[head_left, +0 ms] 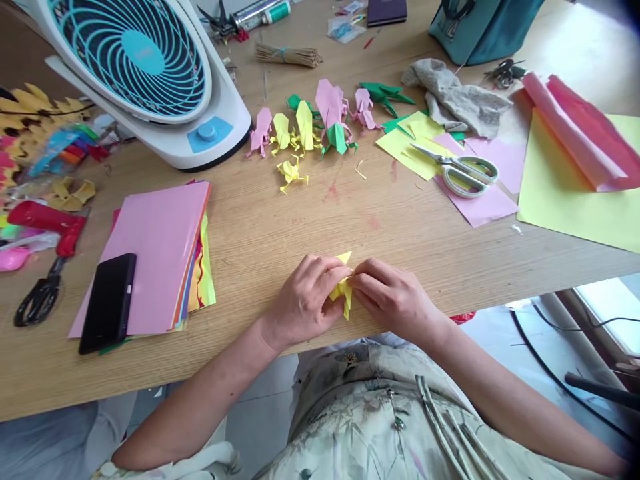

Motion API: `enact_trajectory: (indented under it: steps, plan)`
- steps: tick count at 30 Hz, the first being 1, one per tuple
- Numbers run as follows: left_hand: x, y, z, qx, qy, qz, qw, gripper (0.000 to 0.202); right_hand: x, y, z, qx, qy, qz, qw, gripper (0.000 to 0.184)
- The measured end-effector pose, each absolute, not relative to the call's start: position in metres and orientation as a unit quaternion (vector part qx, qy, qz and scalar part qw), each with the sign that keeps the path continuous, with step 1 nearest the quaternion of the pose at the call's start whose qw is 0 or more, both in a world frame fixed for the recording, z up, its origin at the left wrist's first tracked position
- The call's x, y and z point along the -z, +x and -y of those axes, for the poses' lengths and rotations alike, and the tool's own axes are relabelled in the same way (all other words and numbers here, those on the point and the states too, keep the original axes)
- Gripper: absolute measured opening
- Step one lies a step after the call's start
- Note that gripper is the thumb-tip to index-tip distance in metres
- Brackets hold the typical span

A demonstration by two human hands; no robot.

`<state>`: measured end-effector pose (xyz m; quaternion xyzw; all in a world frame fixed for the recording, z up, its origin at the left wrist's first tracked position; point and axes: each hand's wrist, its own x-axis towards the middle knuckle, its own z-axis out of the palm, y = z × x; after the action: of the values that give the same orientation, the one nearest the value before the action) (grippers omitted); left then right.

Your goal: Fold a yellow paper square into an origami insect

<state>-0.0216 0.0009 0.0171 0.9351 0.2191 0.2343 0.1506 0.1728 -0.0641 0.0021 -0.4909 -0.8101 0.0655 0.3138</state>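
Landmark: the desk fan (150, 73), standing at the far left of the wooden table (300, 220). Below and left of the fan, black-handled scissors (43, 293) lie beside a red tool, out of the working area. Directly below the fan, a stack of coloured paper (160, 247) with pink on top, squared up as stock; a black phone (109, 301) rests face down on its near corner, probably also weighting the sheets against the fan's draught. Right of the fan, a row of folded paper figures (310, 123) in pink, yellow and green, lined up out of the way as though finished. Well below and right of the fan, at the table's near edge, the left hand (305, 300) and right hand (393, 297) meet; both are closed in a pinch on a small yellow folded paper (344, 288), fingertips pressed together, apparently to hold a crease. Far right of the fan, grey-handled scissors (465, 172) on cut yellow and pink sheets. Fan hub label too small to read; no other legible writing.
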Motion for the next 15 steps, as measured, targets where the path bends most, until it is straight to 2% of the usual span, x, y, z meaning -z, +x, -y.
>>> enact_trajectory:
  steps: [4,10,15]
  plan:
    - [-0.02,-0.025,0.01,-0.271,0.928,-0.225,0.119,0.033,-0.001,0.172,0.063,-0.055,-0.49,0.813,0.311,0.021]
    - [-0.015,-0.019,0.016,-0.308,0.919,-0.232,0.088,0.013,0.0,0.171,0.063,-0.036,-0.489,0.815,0.309,0.022]
    - [-0.014,-0.022,0.015,-0.306,0.925,-0.211,0.077,0.014,0.0,0.17,0.062,-0.016,-0.486,0.82,0.3,0.024]
